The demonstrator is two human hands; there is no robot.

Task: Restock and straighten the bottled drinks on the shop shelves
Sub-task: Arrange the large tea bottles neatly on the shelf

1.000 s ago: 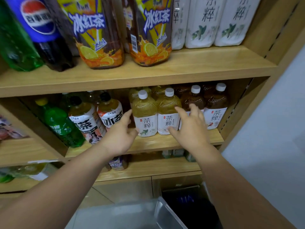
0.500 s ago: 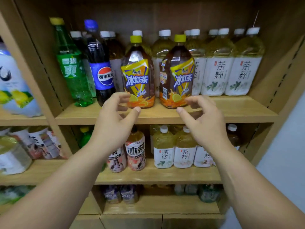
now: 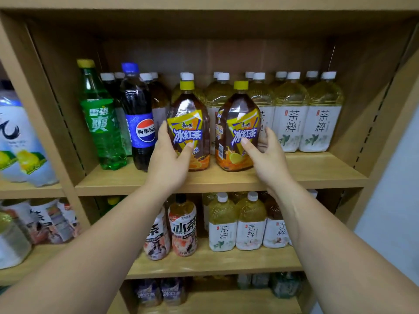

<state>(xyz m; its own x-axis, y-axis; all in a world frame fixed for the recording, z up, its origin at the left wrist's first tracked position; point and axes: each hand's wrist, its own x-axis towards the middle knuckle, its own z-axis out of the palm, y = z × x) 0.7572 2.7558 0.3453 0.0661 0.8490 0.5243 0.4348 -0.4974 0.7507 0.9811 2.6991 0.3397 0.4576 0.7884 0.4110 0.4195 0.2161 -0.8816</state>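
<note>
Shelving: I see a wooden shelf unit point(image 3: 47, 114) filling the view; its top and bottom run off the frame
Left bay: a big pale bottle point(image 3: 20, 141) with lemon art, cut off by the left edge; the packs under it are too smeared for me to read
Bottom shelf: dim bottles point(image 3: 158, 291) I can barely make out; the forearms cover part of the middle shelf's small bottles point(image 3: 223, 225)
Back rows: white-capped tea bottles point(image 3: 292, 118) line the top board point(image 3: 317, 175); those behind the front pair show only caps and shoulders
Sodas: a green bottle point(image 3: 99, 123) and a cola bottle point(image 3: 138, 123), upright, just beside each other at the left end
Task pair: left iced tea bottle point(image 3: 190, 109) and right iced tea bottle point(image 3: 240, 112) stand upright at the front middle of the top board, a narrow gap between them; dark tea, yellow caps, yellow and orange labels with lemon slices
Left grip: the left hand point(image 3: 167, 164) grasps the left iced tea bottle low down; thumb across the label, fingers wrapped behind, out of my sight
Right grip: the right hand point(image 3: 269, 159) grasps the right iced tea bottle; thumb on the label, fingers curled round its right side
</note>
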